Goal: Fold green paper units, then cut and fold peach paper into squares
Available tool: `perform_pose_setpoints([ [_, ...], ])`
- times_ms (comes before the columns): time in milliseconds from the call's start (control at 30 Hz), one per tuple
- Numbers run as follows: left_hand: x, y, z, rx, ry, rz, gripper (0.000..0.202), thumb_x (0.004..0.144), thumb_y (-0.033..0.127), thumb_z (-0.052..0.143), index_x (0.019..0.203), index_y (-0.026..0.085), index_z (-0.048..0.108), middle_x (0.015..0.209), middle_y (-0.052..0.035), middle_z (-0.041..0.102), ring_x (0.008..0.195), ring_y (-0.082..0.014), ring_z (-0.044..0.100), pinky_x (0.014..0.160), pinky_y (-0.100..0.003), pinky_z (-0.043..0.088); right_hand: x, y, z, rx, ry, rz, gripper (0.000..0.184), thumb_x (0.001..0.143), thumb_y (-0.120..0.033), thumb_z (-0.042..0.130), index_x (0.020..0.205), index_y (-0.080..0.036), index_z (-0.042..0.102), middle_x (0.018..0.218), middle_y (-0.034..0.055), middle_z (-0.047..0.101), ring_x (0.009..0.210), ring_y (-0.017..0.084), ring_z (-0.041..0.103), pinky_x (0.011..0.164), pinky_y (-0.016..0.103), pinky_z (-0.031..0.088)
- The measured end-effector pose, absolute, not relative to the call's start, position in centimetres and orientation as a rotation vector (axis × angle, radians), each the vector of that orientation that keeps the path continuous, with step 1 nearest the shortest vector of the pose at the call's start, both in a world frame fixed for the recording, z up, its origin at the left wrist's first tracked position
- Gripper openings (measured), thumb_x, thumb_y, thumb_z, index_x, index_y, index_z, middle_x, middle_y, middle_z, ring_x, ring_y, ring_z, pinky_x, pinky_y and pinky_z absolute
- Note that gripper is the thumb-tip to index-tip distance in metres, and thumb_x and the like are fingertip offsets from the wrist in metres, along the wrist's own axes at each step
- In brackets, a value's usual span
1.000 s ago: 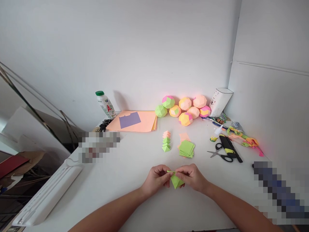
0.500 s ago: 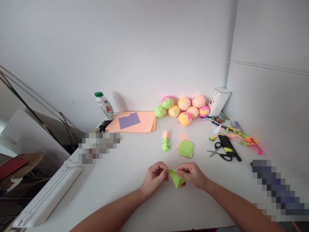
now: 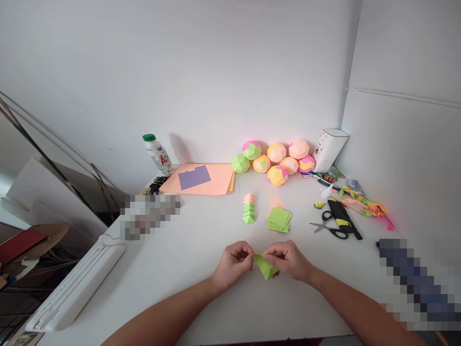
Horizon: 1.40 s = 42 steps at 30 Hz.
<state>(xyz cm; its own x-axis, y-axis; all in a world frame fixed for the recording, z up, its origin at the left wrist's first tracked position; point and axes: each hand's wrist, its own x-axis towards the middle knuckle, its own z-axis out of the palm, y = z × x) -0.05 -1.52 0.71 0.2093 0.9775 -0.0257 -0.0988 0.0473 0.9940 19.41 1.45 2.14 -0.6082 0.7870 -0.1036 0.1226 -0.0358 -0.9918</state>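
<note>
Between my two hands, above the white table, is a folded piece of green paper [image 3: 265,269] with a point facing down towards me. My left hand [image 3: 236,263] pinches its left corner between thumb and fingers. On the other side, my right hand [image 3: 288,259] grips it with the thumb on top and fingers partly hidden behind. Beyond my hands stands a row of small folded paper pieces [image 3: 248,211], green in front and peach behind. To their right lies a stack of green paper squares [image 3: 278,220], with peach sheets [image 3: 276,202] showing behind it.
Several faceted paper balls [image 3: 277,176] sit against the wall. Scissors [image 3: 329,225], a black utility knife [image 3: 340,216] and a glue bottle [image 3: 323,197] lie at the right. Peach sheets [image 3: 223,180] and a white bottle [image 3: 158,156] are back left. A long white device [image 3: 77,288] lies left.
The whole view has shifted slightly, so everything sits a little further right. Both hands keep their hold on the folded green paper, with hardly any movement.
</note>
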Motion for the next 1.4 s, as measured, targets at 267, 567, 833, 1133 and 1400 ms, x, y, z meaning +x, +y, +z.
perform_pose_setpoints([
  [267, 0.1, -1.5, 0.6, 1.176, 0.891, 1.033, 0.026, 0.076, 0.040, 0.064, 0.076, 0.016, 0.053, 0.064, 0.0017, 0.055, 0.058, -0.0104, 0.049, 0.059, -0.025, 0.040, 19.2, 1.2, 2.3, -0.969, -1.765, 1.643, 0.021, 0.082, -0.034, 0.059, 0.077, -0.014, 0.065, 0.059, 0.0003, 0.061, 0.051, 0.013, 0.057, 0.047, 0.024, 0.045],
  [567, 0.6, -1.9, 0.2, 1.245, 0.937, 1.032, 0.017, 0.073, 0.028, 0.064, 0.068, 0.015, 0.054, 0.060, 0.0031, 0.052, 0.054, -0.0081, 0.042, 0.053, -0.021, 0.033, 18.1, 0.5, 2.2, -0.932, -1.990, 1.101, 0.011, 0.073, -0.016, 0.052, 0.066, -0.017, 0.060, 0.061, -0.0006, 0.059, 0.056, 0.011, 0.049, 0.052, 0.022, 0.038],
  [833, 0.4, -1.8, 0.9, 1.201, 1.008, 1.062, 0.014, 0.068, 0.024, 0.064, 0.065, 0.016, 0.053, 0.055, 0.0038, 0.052, 0.052, -0.0086, 0.045, 0.053, -0.022, 0.036, 19.1, 1.3, 2.8, -0.995, -1.897, 1.213, 0.007, 0.067, -0.015, 0.052, 0.060, -0.018, 0.053, 0.056, -0.0023, 0.052, 0.051, 0.011, 0.046, 0.049, 0.023, 0.038],
  [1133, 0.0, -1.4, 1.1, 1.095, 1.030, 1.052, 0.026, 0.069, 0.037, 0.069, 0.066, 0.017, 0.052, 0.051, 0.0047, 0.053, 0.048, -0.0088, 0.050, 0.052, -0.023, 0.041, 20.0, 2.1, 2.9, -0.982, -1.803, 1.298, 0.010, 0.081, -0.027, 0.055, 0.082, -0.018, 0.059, 0.070, 0.0005, 0.059, 0.062, 0.013, 0.054, 0.057, 0.025, 0.045],
  [1400, 0.3, -1.4, 0.9, 1.069, 1.007, 1.087, 0.041, 0.077, 0.057, 0.060, 0.084, 0.016, 0.056, 0.059, 0.0011, 0.060, 0.055, -0.0127, 0.057, 0.056, -0.026, 0.043, 19.5, 1.3, 2.6, -0.944, -1.829, 1.412, 0.029, 0.088, -0.040, 0.053, 0.089, -0.018, 0.073, 0.070, 0.0024, 0.064, 0.062, 0.014, 0.056, 0.057, 0.026, 0.051],
])
